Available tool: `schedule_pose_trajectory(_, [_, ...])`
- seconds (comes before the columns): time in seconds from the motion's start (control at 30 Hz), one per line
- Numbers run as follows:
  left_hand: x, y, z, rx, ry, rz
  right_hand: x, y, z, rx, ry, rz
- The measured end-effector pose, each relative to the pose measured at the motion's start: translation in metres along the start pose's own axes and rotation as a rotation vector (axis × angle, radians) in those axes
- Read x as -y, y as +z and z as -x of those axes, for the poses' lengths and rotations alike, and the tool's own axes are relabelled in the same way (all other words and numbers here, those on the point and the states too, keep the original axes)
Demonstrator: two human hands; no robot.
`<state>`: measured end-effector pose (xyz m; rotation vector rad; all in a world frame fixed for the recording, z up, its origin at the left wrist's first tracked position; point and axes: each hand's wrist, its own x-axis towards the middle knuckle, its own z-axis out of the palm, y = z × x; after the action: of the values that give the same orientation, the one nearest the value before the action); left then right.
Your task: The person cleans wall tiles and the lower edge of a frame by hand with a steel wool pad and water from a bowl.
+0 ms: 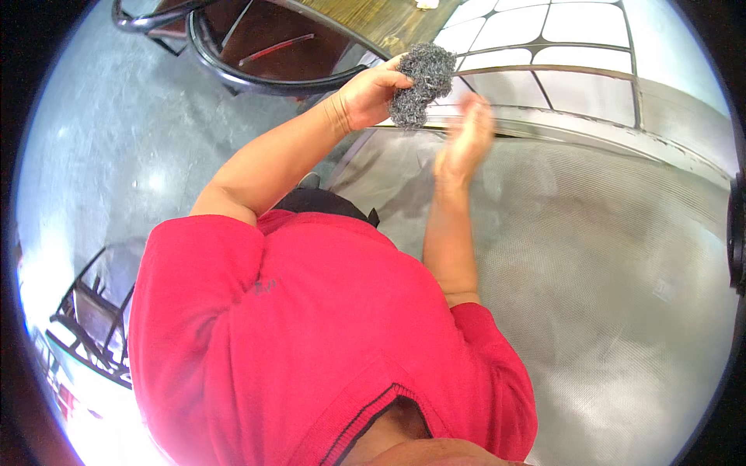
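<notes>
A grey clump of steel wool is held up in front of me by my left hand. My thumb presses on the near side of it, while the fingers behind are partly hidden. To its right, a short gap away, my right hand is raised with the fingers extended. Motion blurs that hand, and nothing shows in it. Below and to the right of both hands spreads a broad sheet of fine grey mesh.
A window with a dark metal grille stands beyond the hands, above a pale worn sill. Upper left are a tubular-framed chair and a wooden tabletop. More dark metal furniture stands on the grey floor at left.
</notes>
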<state>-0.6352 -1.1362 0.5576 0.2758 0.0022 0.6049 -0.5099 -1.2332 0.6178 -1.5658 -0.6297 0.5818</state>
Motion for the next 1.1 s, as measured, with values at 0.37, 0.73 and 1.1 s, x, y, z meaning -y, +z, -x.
schedule_pose_trajectory(0.37, [0.018, -0.029, 0.058, -0.432, 0.232, -0.697, -0.052, 0.051, 0.03, 0.578, 0.603, -0.505])
schedule_pose_trajectory(0.73, [-0.083, -0.141, 0.093, -0.695, 0.647, -2.18, -0.024, -0.002, -0.058, 0.702, -0.86, 1.496])
schedule_pose_trajectory(1.1, [-0.141, -0.172, 0.104, -0.932, 0.175, -2.229, -0.032, -0.039, -0.089, 0.947, -0.993, 2.144])
